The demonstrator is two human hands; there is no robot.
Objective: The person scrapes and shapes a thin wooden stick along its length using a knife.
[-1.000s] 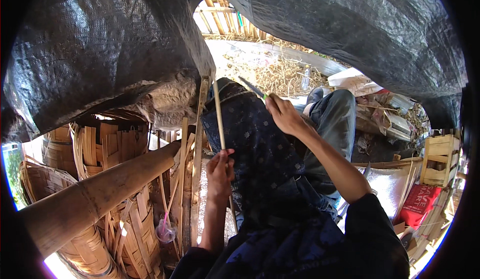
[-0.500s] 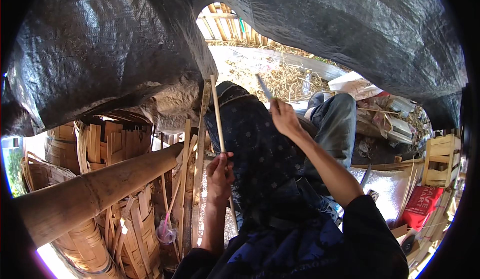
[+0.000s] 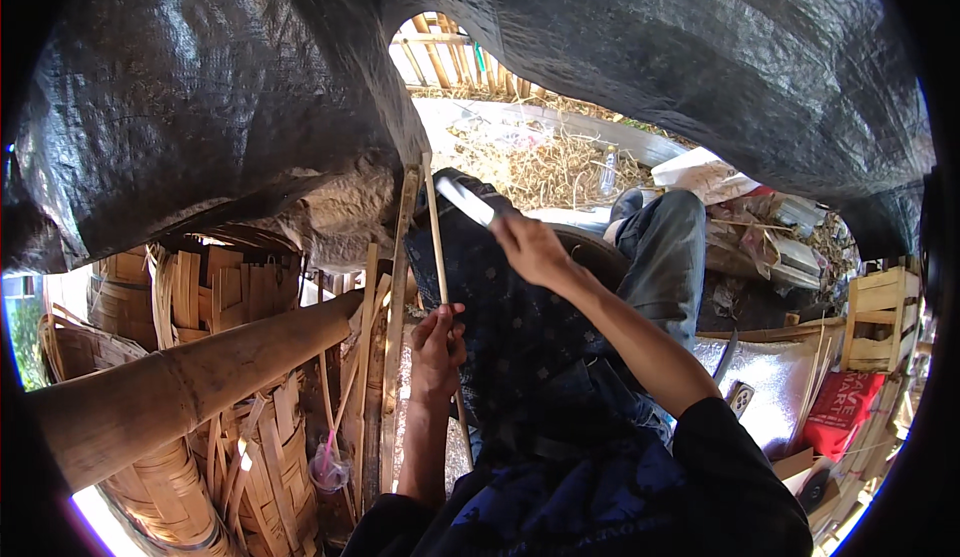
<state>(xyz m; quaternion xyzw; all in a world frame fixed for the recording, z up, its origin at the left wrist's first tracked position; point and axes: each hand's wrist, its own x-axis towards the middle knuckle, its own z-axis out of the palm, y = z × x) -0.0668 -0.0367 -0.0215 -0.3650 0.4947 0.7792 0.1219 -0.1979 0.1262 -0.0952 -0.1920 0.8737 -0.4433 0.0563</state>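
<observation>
Left-hand fingers (image 3: 447, 319) curl tight around a thin bamboo strip (image 3: 434, 219), pinching it at about mid-length, while the right hand (image 3: 530, 249) is wrapped closed on the handle of a knife (image 3: 466, 200) whose pale blade meets the strip's upper part, angling up and to the left. The strip stands nearly upright in front of the person's lap, its top rising toward the edge of the black tarp (image 3: 200, 97) overhead and its lower end running down past the left hand (image 3: 437, 345) toward the dark patterned cloth (image 3: 510, 327) spread over the knees. To work the strip cleanly, the blade is best kept at a shallow angle to the bamboo and moved away from the holding hand — the fingers below should stay well clear of the edge, and the strip braced firm so it does not whip or twist. A light, even pressure would likely shave better than a hard bite, which could split the thin stock. Just left of the strip several more bamboo slats (image 3: 385, 357) lean together; a thick bamboo pole (image 3: 200, 387) slants across the lower left over woven baskets (image 3: 210, 477). Beyond the knees lie straw (image 3: 545, 167), a wooden crate (image 3: 880, 317) and a red bag (image 3: 840, 412) at right.
</observation>
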